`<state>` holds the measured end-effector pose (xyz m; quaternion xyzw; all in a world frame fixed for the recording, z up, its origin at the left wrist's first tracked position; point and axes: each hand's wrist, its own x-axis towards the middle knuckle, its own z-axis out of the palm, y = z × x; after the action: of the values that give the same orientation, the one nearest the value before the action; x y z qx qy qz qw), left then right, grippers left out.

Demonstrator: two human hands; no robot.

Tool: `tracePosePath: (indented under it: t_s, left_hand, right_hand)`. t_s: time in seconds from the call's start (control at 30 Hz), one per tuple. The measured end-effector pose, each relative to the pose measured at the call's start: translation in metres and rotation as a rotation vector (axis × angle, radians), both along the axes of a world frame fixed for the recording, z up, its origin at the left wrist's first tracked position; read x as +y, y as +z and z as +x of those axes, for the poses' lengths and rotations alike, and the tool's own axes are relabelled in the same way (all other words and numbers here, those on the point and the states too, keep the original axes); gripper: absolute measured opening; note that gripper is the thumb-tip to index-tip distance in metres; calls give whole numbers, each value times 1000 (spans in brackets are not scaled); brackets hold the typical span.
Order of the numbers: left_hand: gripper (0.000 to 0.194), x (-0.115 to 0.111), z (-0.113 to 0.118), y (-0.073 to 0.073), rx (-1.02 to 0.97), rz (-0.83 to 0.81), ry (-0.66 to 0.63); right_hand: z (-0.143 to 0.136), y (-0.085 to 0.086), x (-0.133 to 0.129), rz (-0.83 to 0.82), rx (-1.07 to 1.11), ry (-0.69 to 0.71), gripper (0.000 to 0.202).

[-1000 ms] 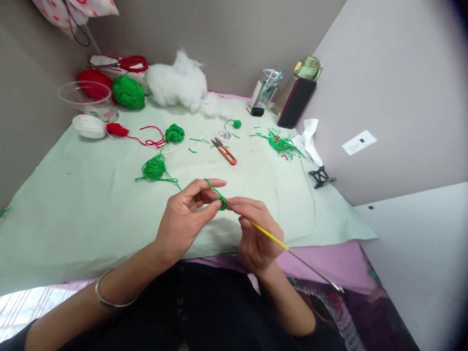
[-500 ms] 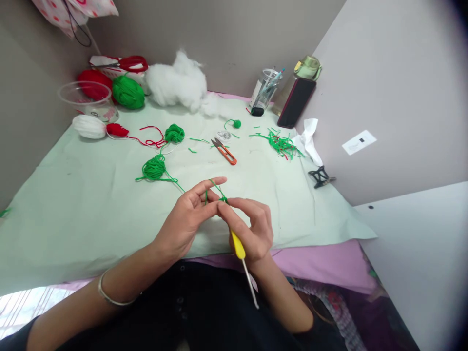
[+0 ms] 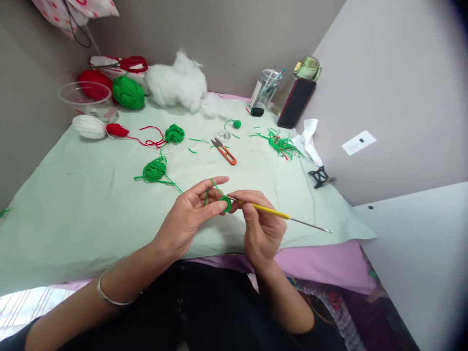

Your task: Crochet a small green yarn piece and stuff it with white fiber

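Between the thumb and fingers of my left hand (image 3: 193, 207) is a small green crochet piece (image 3: 227, 204). Green yarn runs over that hand's raised index finger and back to a loose green yarn ball (image 3: 154, 169) on the cloth. My right hand (image 3: 263, 222) grips a crochet hook (image 3: 272, 210) by its yellow handle. The hook's near metal end meets the top of the green piece, while its other metal end points out to the right. Whether a loop sits on the working tip is too small to tell.
Orange thread snips (image 3: 225, 152) lie beyond my hands. Green yarn scraps (image 3: 281, 145) are heaped near a black claw clip (image 3: 321, 177). White stuffing (image 3: 177, 83) is at the back, beside a green yarn skein (image 3: 127, 91). A phone (image 3: 297, 103) leans against a bottle (image 3: 307, 68).
The crochet hook has swung from pointing toward my body to pointing right, as my right hand turned and shifted slightly right. More of the green piece shows now. The yarn ball shifted slightly.
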<state>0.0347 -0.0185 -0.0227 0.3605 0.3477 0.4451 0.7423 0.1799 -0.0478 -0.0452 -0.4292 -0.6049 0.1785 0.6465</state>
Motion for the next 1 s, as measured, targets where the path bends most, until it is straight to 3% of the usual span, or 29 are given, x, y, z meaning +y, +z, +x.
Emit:
tracePosePath:
  t_s: [0.17,0.27,0.43,0.6,1.0]
  left_hand:
    - [36,4,-2,-3,-98,-137,-96]
    - [28,9,-5,-3,-140,-192,-117]
    - [25,7,-4,0,-56,-76,-29]
    - [27,2,-3,-1,49,-5,11]
    - [34,3,-4,2,14,-50,-4]
  right_hand:
    - [2,-9,-5,174,-298,-119,34]
    - [7,-6,-2,47,-71,-43,24]
    - [9,-5,5,-150,331,172,16]
    - [6,-10,4,-204,395,188,17]
    - [9,-9,1,-191,427,181,16]
